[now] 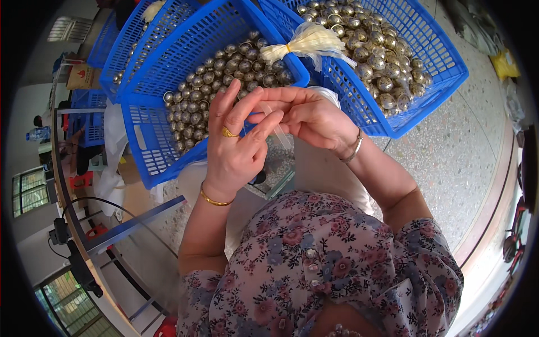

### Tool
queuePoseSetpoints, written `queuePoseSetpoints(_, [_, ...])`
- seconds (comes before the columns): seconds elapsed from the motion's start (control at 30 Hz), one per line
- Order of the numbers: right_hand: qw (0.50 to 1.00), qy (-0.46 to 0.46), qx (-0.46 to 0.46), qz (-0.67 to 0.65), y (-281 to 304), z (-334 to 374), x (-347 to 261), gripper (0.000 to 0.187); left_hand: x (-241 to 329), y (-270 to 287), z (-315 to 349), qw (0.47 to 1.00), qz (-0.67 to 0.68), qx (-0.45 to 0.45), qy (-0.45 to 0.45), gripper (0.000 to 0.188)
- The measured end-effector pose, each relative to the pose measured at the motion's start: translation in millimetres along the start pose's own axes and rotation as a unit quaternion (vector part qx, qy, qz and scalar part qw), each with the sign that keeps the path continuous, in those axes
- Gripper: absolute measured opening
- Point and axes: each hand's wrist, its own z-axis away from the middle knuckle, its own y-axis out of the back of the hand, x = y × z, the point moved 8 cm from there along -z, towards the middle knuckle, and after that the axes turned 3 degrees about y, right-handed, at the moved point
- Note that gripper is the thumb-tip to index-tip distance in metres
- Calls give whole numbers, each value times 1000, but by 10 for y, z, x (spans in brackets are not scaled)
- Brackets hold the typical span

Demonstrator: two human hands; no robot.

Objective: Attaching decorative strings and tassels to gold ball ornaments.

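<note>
From my end: one piece in hand, a narrow translucent plastic strip (pixel 282 136) between both sets of fingers, lower end loose. Finished count, can't tell; many round silvery-brown metallic balls (pixel 241 67) lie in the blue plastic basket (pixel 140 104) beyond the fingers, a pale tied bundle (pixel 306 45) by its corner. Right hand (pixel 323 119): fingertips pinched on strip. Left hand (pixel 233 154): fingers part-spread, thumb close in, grip unclear to me

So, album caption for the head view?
Left hand and right hand finger a translucent strip near blue baskets of metallic balls.
</note>
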Motion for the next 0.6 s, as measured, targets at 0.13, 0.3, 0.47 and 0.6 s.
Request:
queuePoseSetpoints(0.13, [1000, -11, 11, 3, -67, 10, -7, 62, 27, -43, 107, 998, -53, 13, -11, 31])
queuePoseSetpoints(0.3, [998, -26, 51, 11, 13, 2, 137, 58, 98, -23, 73, 998, -46, 30, -23, 18])
queuePoseSetpoints(0.47, [978, -24, 24, 208, 113, 68, 278, 39, -193, 47, 210, 938, 256, 139, 186, 11])
queuePoseSetpoints(0.6, [881, 109, 46, 458, 103, 124, -18, 37, -458, -205, 453, 796, 439, 140, 391, 11])
